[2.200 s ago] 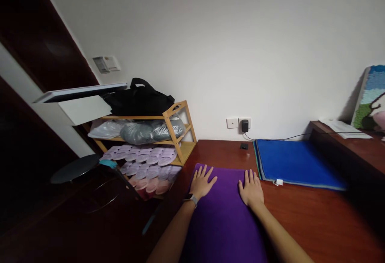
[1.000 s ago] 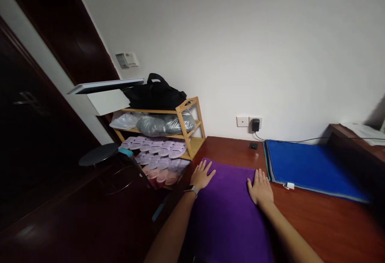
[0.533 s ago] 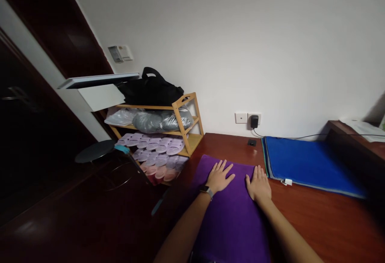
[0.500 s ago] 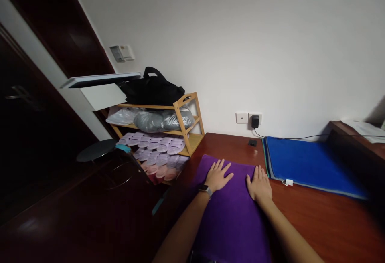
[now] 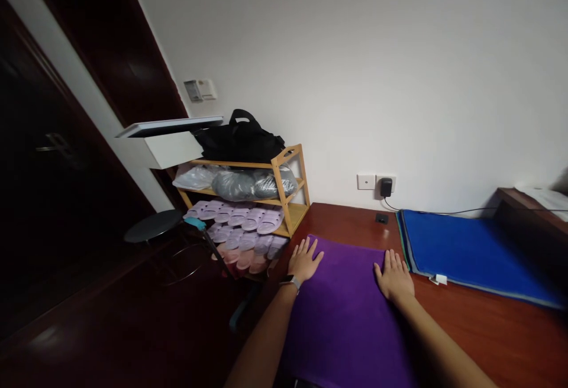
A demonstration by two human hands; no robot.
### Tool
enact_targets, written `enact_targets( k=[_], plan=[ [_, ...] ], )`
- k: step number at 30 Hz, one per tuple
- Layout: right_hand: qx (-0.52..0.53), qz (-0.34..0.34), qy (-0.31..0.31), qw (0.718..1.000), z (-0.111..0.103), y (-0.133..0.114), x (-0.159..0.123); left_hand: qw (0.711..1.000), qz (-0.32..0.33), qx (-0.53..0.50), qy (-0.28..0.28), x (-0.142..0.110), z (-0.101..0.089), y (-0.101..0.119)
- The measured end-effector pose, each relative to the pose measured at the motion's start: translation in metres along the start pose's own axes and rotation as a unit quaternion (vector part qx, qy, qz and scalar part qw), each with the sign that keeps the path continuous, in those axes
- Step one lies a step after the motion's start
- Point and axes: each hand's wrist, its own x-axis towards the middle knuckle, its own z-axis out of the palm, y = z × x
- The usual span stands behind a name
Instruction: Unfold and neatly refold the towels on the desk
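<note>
A purple towel [image 5: 346,311] lies spread on the reddish-brown table [image 5: 470,323], its near end running out of the picture. My left hand [image 5: 304,262], with a watch [image 5: 290,281] at the wrist, rests flat on the towel's far left corner, fingers apart. At the far right corner my right hand [image 5: 396,275] presses flat, partly over the cloth's right edge, fingers stretched out. Neither hand grips anything. To the right lies a flat stack of folded cloths with a blue one [image 5: 470,252] on top; a white tag [image 5: 439,280] sticks out at its front.
Left of the table stands a wooden rack [image 5: 290,199] with lilac slippers [image 5: 248,216], plastic-wrapped bundles [image 5: 239,184] and a black bag [image 5: 242,139]. A round stool [image 5: 153,225] is farther left. A black plug adapter [image 5: 386,187] sits in the wall socket, its cable trailing right.
My left hand has slid left to the towel's far left corner, so my hands are wider apart. The view has shifted slightly, moving the room right and down in the picture.
</note>
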Motion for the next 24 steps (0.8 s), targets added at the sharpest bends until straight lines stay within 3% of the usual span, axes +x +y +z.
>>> enact_targets(
  k=[3,5,9,12,14,17,22,24],
  plan=[
    [0.002,-0.012,0.023,1.000,0.004,0.004,-0.017,1.000,-0.001,0.005,0.010,0.001,-0.008,0.002],
    [0.013,-0.026,0.031,0.999,0.012,0.007,-0.031,0.999,0.013,0.006,0.048,-0.001,-0.012,0.012],
    [0.026,-0.025,0.008,0.999,0.021,0.009,-0.049,0.987,0.125,-0.021,0.099,-0.025,-0.009,0.067],
    [0.023,-0.021,-0.002,1.000,0.019,0.007,-0.051,0.970,0.225,-0.058,0.072,-0.057,0.002,0.116],
    [0.023,-0.019,-0.009,1.000,0.015,0.006,-0.050,0.966,0.245,-0.068,0.055,-0.076,0.009,0.131],
    [0.024,-0.018,-0.009,0.999,0.012,0.006,-0.051,0.978,0.199,-0.052,0.042,-0.093,0.011,0.113],
    [0.032,-0.013,-0.003,0.999,0.011,0.005,-0.053,0.997,0.051,0.011,0.053,-0.105,0.005,0.022],
    [0.033,-0.012,-0.008,0.999,0.008,0.004,-0.053,0.998,0.020,0.023,0.052,-0.109,0.004,-0.005]
  ],
)
